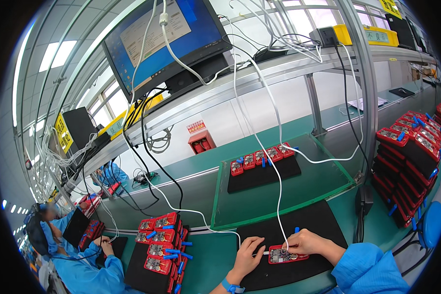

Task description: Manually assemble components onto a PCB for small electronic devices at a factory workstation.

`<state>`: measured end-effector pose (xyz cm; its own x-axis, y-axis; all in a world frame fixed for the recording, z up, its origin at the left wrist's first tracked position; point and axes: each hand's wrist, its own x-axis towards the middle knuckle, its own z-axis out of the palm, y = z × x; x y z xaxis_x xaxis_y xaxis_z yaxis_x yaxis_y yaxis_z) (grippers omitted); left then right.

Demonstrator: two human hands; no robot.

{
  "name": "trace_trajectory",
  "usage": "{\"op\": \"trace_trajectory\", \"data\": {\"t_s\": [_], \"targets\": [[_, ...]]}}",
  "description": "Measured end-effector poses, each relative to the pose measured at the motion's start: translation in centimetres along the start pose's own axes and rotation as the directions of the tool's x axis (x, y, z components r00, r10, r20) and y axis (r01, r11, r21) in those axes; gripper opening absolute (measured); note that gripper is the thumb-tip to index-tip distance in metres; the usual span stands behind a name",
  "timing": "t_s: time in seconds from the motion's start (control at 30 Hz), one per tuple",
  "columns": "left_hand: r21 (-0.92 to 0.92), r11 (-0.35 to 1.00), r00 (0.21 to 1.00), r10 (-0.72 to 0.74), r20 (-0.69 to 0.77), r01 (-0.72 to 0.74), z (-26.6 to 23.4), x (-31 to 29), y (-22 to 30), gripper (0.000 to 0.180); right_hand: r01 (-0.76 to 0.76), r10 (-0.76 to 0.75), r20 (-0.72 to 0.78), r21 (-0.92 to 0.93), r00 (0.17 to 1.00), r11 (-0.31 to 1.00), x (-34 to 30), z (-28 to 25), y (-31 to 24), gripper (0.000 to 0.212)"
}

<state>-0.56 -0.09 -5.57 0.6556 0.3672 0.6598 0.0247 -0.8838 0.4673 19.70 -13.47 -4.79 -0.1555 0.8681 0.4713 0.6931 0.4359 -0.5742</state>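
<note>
Board [278, 255] in red tray [302, 257] on black mat [308, 215]

Lying flat, the board sits between the person's hands; the right hand [304, 242] has thumb and fingertips pinched together on a white cable [280, 191] over it; the left hand [247, 255] has its fingers partly curled beside a white plug [266, 253] at the tray's left end, though whether they grip it I cannot tell; farther left stands a tray stack [159, 250]; beyond the mat lies a tray row [262, 158]; a monitor [166, 39] stands above.
</note>
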Motion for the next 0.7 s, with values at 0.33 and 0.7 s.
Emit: {"op": "trace_trajectory", "data": {"t_s": [0.33, 0.7], "targets": [[0.016, 1.0, 1.0, 0.007, 0.017, -0.007, 0.01, 0.04, 0.14, 0.028, 0.009, -0.009, -0.007, -0.016, 1.0, 1.0, 0.06, -0.04, -0.12, 0.012], [0.003, 1.0, 1.0, -0.002, 0.011, 0.002, 0.09, 0.05, 0.11, 0.028, -0.009, 0.009, -0.009, 0.03, 1.0, 0.999, 0.01, -0.01, -0.07, 0.012]]}}
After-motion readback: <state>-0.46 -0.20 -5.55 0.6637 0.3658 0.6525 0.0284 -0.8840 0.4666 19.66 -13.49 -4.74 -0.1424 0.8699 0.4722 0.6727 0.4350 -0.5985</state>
